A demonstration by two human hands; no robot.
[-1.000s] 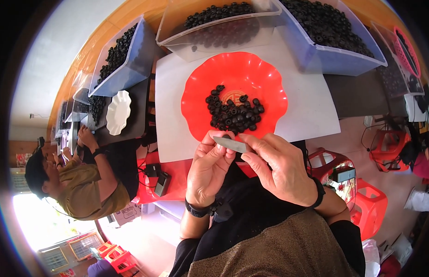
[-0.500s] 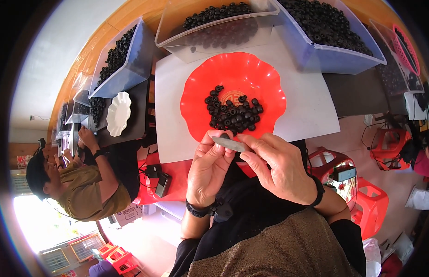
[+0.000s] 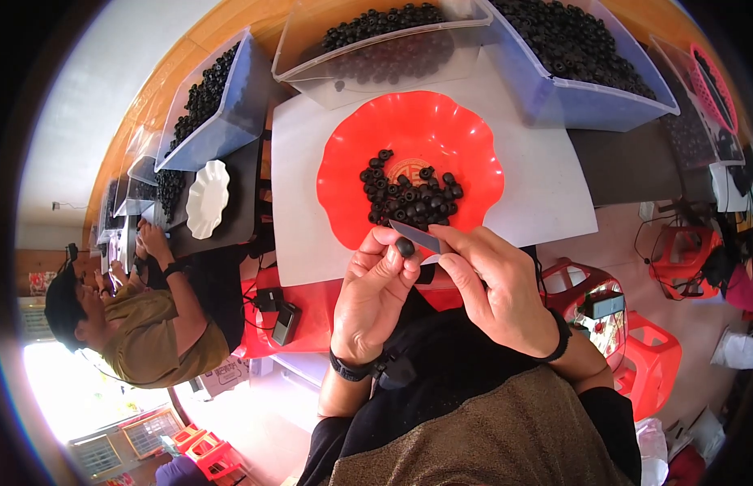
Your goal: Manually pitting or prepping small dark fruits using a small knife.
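Note:
Between the fingertips of my left hand [image 3: 371,296] is a small round black bead-like piece [image 3: 405,246]. My right hand [image 3: 499,296] grips a knife [image 3: 418,236], its handle hidden in the fingers. The grey blade slants up to the left, just above the black piece; whether they touch I cannot tell. Both hands are at the near rim of a red scalloped plate [image 3: 344,134]. A heap of black pieces [image 3: 417,201], several with holes, lies on that plate, mostly in its lower middle.
Under the plate lies a white sheet [image 3: 546,178]. Plastic bins full of black pieces stand behind: a clear one [image 3: 384,44], a bluish one [image 3: 587,89] and another [image 3: 251,105] at left. A white dish [image 3: 208,200] and a co-worker [image 3: 149,340] are leftward. Red stools [image 3: 652,356] stand right.
The knife blade has tilted, its tip now pointing up and away over the plate. The black piece, partly covered by the blade before, now shows fully in my left fingers.

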